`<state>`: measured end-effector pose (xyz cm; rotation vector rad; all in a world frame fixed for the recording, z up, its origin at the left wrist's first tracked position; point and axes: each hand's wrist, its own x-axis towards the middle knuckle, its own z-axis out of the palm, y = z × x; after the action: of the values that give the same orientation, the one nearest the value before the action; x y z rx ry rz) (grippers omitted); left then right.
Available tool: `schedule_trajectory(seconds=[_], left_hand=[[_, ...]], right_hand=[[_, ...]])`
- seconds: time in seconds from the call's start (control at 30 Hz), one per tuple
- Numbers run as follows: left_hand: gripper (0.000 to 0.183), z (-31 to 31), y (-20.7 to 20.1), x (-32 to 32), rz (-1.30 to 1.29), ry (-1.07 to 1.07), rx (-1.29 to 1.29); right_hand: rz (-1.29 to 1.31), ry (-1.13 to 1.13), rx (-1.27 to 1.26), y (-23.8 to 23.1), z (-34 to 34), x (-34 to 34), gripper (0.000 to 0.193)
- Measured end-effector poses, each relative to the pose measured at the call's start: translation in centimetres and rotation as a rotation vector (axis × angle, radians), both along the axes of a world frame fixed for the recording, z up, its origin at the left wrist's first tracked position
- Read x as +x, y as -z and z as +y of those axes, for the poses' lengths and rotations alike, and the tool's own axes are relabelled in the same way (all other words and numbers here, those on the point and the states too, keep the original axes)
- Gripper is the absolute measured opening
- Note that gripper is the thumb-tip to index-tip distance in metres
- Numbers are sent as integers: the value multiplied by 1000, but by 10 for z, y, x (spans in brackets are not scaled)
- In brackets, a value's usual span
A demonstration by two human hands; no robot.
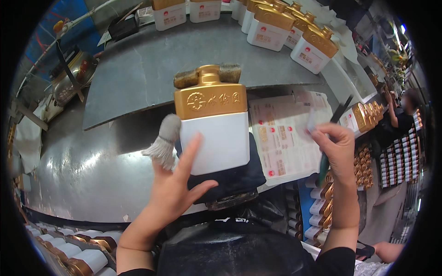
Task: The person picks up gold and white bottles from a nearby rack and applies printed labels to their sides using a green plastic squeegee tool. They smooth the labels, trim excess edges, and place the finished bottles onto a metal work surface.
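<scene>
A flat bottle (214, 138) with a gold embossed shoulder and a white body lies on a dark cloth pad (225, 181), its neck pointing away from me. My left hand (172, 184) is at the bottle's left lower side, fingers stretched apart, the index finger over the white face. A grey fabric cover with a frayed edge (166, 138) sits over one or more of its fingers. To the right, my right hand (338, 142) pinches a small translucent film piece (311, 125). A slim tool with a green handle (324, 168) passes behind its fingers; whether they grip it is unclear.
Beside the pad lies a sheet of printed decals (294, 138). A worn brown block (186, 79) is behind the bottle's neck. Several finished bottles (271, 30) stand on the grey worktop (138, 83). More bottles fill racks at lower left and right. Another person (405, 110) is far right.
</scene>
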<state>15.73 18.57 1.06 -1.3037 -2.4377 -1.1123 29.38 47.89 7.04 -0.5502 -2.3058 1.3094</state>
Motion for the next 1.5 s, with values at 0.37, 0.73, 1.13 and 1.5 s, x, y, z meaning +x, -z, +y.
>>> schedule_trajectory(seconds=[0.37, 0.73, 1.13, 1.5], left_hand=[[120, 15, 19, 2, -360, -72, 92], [98, 38, 6, -13, -395, -75, 236], [69, 52, 4, -29, -245, -162, 328], [88, 43, 9, -25, -715, 151, 595]], right_hand=[[442, -637, 1380, 11, -56, -68, 25], [-44, -215, 75, 26, -50, -59, 67], [-66, -173, 133, 39, -63, -90, 70], [-145, -240, 0, 34, -68, -80, 77]])
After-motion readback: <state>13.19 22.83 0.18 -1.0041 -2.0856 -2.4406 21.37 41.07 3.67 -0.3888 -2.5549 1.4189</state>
